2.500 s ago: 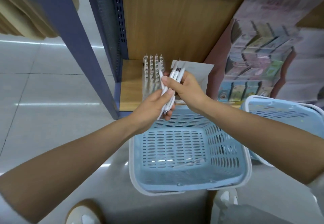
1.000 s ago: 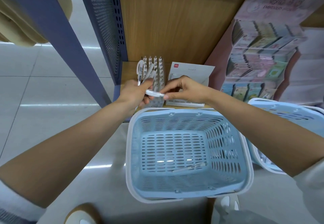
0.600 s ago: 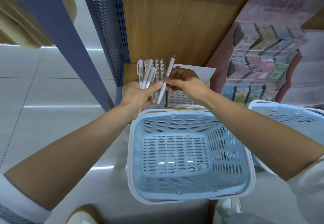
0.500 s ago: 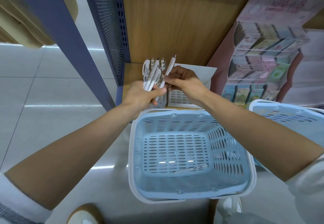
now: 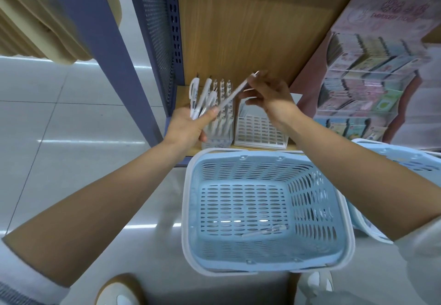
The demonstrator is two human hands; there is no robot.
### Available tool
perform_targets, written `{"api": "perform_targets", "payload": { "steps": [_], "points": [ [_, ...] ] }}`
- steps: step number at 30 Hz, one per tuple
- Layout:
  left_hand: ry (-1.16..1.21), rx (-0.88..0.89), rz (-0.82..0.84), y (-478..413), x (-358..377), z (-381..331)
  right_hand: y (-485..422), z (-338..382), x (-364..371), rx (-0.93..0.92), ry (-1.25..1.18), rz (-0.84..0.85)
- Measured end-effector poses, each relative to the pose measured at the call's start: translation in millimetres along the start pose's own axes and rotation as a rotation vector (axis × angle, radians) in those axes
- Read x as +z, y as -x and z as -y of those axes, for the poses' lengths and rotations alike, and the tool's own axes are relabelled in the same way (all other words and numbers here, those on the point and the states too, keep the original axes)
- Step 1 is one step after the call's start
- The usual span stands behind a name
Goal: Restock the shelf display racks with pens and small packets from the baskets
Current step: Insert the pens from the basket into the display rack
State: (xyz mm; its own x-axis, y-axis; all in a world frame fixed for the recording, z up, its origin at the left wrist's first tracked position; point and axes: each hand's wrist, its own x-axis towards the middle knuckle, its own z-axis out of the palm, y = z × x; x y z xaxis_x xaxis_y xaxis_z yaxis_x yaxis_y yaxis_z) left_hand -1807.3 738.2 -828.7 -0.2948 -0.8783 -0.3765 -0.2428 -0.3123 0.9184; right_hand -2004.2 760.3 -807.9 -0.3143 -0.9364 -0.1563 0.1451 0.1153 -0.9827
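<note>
Though I have only the head view to work from, shelf [image 5: 250, 30]: wood-backed bay behind both grips; all restocking targets sit on its board.
Basket [image 5: 310, 197]: below and nearer than both grips, nearly emptied. Likely catch-all if a pen slips, though one falling left of the left grip would hit the floor.
Second basket [image 5: 405, 159]: right of the right forearm, contents not readable.
Packet display rack [image 5: 365, 77]: well right of the right grip, stocked, not in play.
Grid rack [image 5: 260, 130]: just under the right wrist, slots bare. Risk: small cells, so a tilted pen could jam or skate off the grid.
Pen rack [image 5: 220, 123]: just behind the left grip, rows standing upright. Risk: the left knuckles are close enough to nudge it.
Left hand [image 5: 188, 125]: palm turned inward, fingers curled, thumb on top, forearm coming in from low left.
Right hand [image 5: 272, 97]: raised above the grid rack, wrist bent, fingertips drawn together.
Bunch of pens [image 5: 202, 97]: clamped in the left fist, fanning upward. Risk: a loose fan; pulling one out may drag its neighbours.
Single pen [image 5: 235, 93]: pinched at its upper end by the right fingertips, slanting down to the left thumb; I cannot tell whether that thumb pins it.
Stray pen [image 5: 265, 231]: flat on the basket floor, far below both grips, not yet collected.
</note>
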Motion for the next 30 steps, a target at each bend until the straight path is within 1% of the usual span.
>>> {"api": "perform_targets", "payload": {
  "steps": [2, 4, 7, 8, 11, 15, 18, 22, 27, 30],
  "points": [
    [0.045, -0.006, -0.042, 0.5, -5.0, -0.4, -5.1, 2.1, -5.3, -0.032, 0.027, -0.073],
    [0.045, -0.040, -0.058, 2.3, -9.2, 0.7, -5.2, -4.9, -3.5, -0.046, 0.111, -0.085],
    [0.048, -0.083, -0.061, 6.5, -12.6, 2.0, 2.6, -29.1, 9.0, -0.018, 0.263, -0.055],
    [0.052, -0.083, -0.065, 7.3, -13.4, 2.6, 5.0, -37.2, 13.1, -0.037, 0.339, -0.037],
    [0.076, -0.079, -0.076, 8.8, -16.6, 3.7, 7.6, -56.4, 23.0, -0.152, 0.588, 0.046],
    [0.084, -0.081, -0.071, 9.4, -19.3, 7.3, 5.9, -67.8, 28.0, -0.266, 0.787, 0.058],
    [0.082, -0.099, -0.058, 9.4, -20.1, 9.2, 1.9, -70.2, 28.1, -0.367, 0.891, 0.086],
    [0.083, -0.095, -0.051, 7.8, -19.6, 9.5, -5.7, -75.8, 27.9, -0.428, 0.989, 0.127],
    [0.092, -0.088, -0.040, 7.1, -20.2, 10.5, -15.5, -82.8, 32.4, -0.469, 1.104, 0.142],
    [0.086, -0.101, -0.044, 6.8, -21.2, 12.4, -20.7, -82.5, 35.9, -0.447, 1.153, 0.114]
  ]
}}
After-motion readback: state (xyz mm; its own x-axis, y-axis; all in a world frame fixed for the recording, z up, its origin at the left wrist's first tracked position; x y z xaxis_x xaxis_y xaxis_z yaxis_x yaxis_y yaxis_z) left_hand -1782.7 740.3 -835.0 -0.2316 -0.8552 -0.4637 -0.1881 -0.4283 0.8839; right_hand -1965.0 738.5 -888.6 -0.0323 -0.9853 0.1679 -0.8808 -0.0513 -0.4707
